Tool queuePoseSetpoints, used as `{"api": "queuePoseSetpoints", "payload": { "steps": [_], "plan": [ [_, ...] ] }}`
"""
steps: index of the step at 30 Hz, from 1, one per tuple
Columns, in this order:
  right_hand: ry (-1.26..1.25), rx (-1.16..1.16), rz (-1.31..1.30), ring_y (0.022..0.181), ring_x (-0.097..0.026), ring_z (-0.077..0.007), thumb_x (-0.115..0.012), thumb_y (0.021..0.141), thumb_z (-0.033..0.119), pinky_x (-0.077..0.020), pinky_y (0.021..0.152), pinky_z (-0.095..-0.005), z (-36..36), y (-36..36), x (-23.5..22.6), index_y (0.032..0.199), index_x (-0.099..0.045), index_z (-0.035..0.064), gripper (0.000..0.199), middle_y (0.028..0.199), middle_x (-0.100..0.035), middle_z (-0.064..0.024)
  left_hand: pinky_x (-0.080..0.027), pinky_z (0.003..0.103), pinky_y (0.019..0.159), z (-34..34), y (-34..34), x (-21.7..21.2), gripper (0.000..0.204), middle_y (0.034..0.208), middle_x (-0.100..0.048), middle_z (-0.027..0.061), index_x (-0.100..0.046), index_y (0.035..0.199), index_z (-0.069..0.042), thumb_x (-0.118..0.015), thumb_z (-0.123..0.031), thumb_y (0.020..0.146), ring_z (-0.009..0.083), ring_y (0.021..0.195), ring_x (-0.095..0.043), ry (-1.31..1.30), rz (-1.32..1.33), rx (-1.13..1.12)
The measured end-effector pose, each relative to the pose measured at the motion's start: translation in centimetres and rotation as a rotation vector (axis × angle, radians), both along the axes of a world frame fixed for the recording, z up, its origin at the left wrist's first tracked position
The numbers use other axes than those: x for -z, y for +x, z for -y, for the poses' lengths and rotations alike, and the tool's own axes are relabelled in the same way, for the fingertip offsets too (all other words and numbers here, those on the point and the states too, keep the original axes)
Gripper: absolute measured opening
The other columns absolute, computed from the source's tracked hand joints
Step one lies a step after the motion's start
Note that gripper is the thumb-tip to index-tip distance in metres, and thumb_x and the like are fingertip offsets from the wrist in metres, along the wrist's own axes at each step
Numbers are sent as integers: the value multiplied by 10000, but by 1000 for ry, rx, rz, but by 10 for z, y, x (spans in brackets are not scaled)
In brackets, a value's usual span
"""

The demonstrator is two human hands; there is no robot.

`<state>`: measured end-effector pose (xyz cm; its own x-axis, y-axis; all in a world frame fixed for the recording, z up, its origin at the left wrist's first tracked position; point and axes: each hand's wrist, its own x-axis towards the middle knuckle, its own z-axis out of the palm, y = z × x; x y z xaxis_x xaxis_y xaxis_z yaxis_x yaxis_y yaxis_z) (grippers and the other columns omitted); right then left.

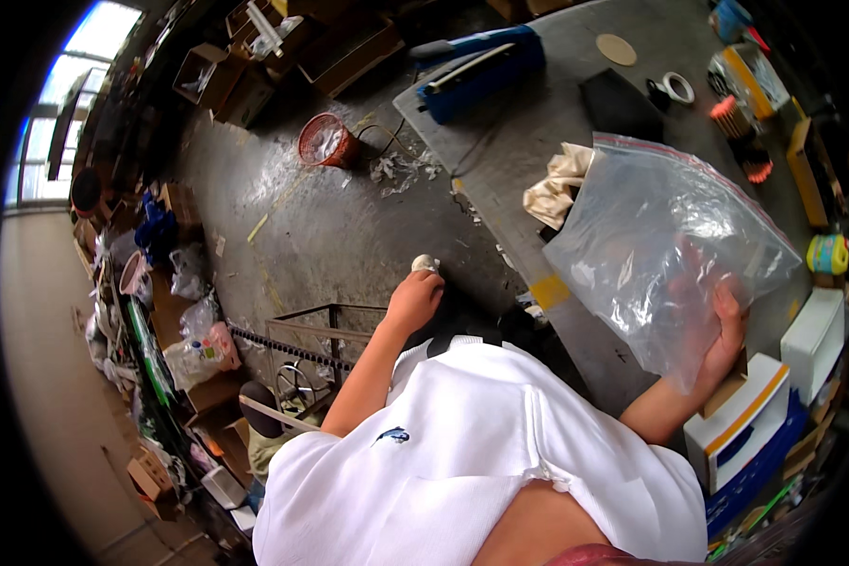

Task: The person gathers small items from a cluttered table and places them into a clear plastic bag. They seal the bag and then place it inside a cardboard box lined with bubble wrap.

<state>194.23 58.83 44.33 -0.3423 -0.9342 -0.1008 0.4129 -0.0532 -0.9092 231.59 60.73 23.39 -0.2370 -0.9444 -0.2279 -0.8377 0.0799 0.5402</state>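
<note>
Over the table (557,108) at 3 o'clock, your right hand (722,325) has its fingers gripping the clear bag (632,226), already picked up yet apparently unfilled; your left hand (415,302) pinches a small pale object (424,263) at dial center.

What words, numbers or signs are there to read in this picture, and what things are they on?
There are none I can make out clearly.
Clear bag in the right hand: no writing that I can see.
White shirt: a little blue animal picture, with no readable letters.
Yellow container: any label is too small and blurred to read.
</note>
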Motion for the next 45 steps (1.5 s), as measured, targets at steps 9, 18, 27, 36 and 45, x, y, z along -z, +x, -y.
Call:
{"api": "queuePoseSetpoints", "payload": {
  "steps": [9,18,27,36,45],
  "plan": [
    [268,-304,21,747,-605,-163,-588,737,63,-495,642,-256,48,201,22,924,-587,-24,206,870,-625,-110,-447,343,827,56,173,-50,263,1052,-582,98,-582,1090,-37,-557,-153,855,232,968,-568,27,-633,-290],
    [462,-514,58,782,-646,-182,-570,792,72,-546,643,-301,155,412,52,1057,-553,-27,284,962,-639,-140,-344,421,916,114,255,-239,767,1251,-427,241,-472,1283,-20,-317,-645,868,312,1174,-389,-140,-1822,323],
    [467,-609,20,776,-619,-134,-590,797,69,-512,701,-280,251,487,71,1028,-576,16,237,894,-637,-64,-310,426,945,207,291,-252,771,1263,-427,219,-465,1281,-13,-357,-645,852,313,1182,-386,-37,-2035,456],
    [442,-556,124,732,-602,-117,-590,802,72,-492,672,-263,405,516,115,959,-607,8,171,857,-637,-51,-277,432,974,388,299,-255,779,1275,-428,196,-457,1278,-6,-397,-644,835,313,1190,-383,92,-1906,553],
    [386,-234,70,746,-589,-94,-593,800,81,-480,682,-254,555,494,84,972,-623,30,182,881,-643,-37,-243,437,1003,593,303,-235,790,1287,-428,173,-450,1276,0,-438,-643,819,314,1197,-379,176,-1304,633]
  ]
}}
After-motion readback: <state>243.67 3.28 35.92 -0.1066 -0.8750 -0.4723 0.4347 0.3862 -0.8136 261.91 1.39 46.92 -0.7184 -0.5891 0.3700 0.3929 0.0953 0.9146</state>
